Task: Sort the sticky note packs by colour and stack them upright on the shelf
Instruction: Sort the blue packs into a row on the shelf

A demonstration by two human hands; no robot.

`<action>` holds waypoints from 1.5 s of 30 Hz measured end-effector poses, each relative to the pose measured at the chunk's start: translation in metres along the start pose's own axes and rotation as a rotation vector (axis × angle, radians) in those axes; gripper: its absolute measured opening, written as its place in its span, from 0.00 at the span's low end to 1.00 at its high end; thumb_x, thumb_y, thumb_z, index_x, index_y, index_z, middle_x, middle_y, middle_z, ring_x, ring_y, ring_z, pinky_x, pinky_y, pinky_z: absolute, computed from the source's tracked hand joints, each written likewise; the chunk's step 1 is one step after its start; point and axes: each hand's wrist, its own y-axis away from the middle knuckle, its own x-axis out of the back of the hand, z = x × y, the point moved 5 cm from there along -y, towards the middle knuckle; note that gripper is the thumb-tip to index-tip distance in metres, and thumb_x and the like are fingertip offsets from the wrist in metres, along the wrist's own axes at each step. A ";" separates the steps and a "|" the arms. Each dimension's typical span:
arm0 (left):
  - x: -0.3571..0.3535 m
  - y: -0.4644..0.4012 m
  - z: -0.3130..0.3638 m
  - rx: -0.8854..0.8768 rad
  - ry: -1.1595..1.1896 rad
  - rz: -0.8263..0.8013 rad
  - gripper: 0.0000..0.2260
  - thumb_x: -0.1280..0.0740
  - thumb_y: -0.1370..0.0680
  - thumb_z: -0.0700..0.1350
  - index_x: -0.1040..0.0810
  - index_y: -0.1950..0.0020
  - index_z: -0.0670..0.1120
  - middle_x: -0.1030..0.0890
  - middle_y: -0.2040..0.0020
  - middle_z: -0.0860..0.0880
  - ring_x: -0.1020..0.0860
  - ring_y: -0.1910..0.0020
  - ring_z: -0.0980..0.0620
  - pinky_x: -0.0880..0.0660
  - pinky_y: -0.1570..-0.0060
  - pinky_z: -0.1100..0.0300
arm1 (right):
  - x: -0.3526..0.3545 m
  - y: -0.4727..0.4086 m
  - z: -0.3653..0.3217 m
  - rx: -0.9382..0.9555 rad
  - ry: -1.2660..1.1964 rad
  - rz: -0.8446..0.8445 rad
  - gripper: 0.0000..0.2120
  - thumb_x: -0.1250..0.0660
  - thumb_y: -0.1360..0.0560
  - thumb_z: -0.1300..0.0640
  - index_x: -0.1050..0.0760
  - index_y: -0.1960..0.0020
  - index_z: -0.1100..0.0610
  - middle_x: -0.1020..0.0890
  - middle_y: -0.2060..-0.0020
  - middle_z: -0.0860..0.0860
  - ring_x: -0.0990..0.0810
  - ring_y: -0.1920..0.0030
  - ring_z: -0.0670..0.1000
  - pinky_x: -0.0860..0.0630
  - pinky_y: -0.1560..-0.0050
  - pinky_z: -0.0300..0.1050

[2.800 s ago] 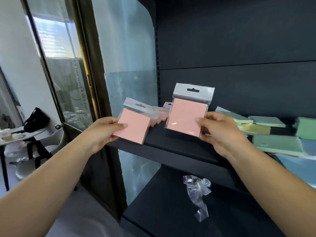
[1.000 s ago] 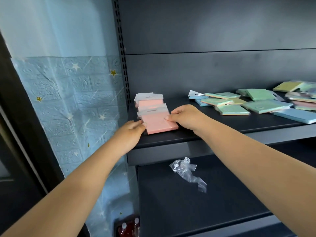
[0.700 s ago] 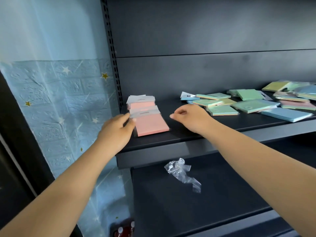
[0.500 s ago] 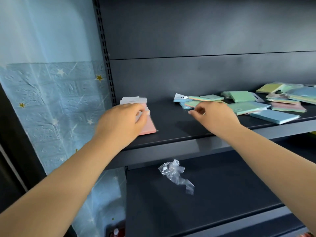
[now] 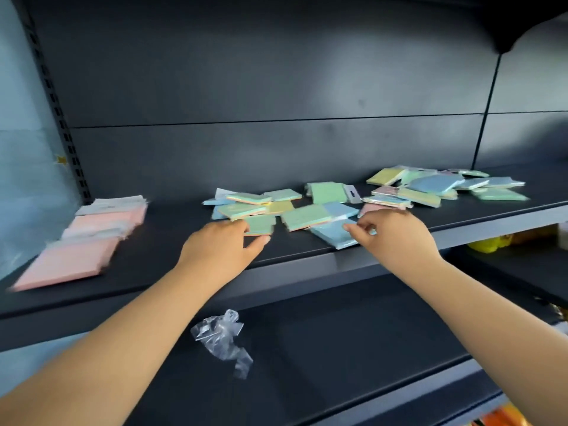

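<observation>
Blue pack seemingly pinched, right hand.

Pink packs lying flat at shelf left, both hands reaching mixed green and blue packs

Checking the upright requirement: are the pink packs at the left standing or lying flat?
Lying flat: the pink packs overlap in a row, faces up, on the shelf.
</observation>
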 end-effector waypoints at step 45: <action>-0.016 0.002 0.029 0.396 1.589 0.061 0.08 0.41 0.20 0.40 0.25 0.54 0.49 0.20 0.53 0.51 0.21 0.54 0.54 0.19 0.66 0.62 | -0.071 -0.093 0.037 -0.230 0.057 -0.418 0.34 0.53 0.22 0.37 0.40 0.27 0.60 0.44 0.26 0.59 0.48 0.26 0.58 0.46 0.29 0.55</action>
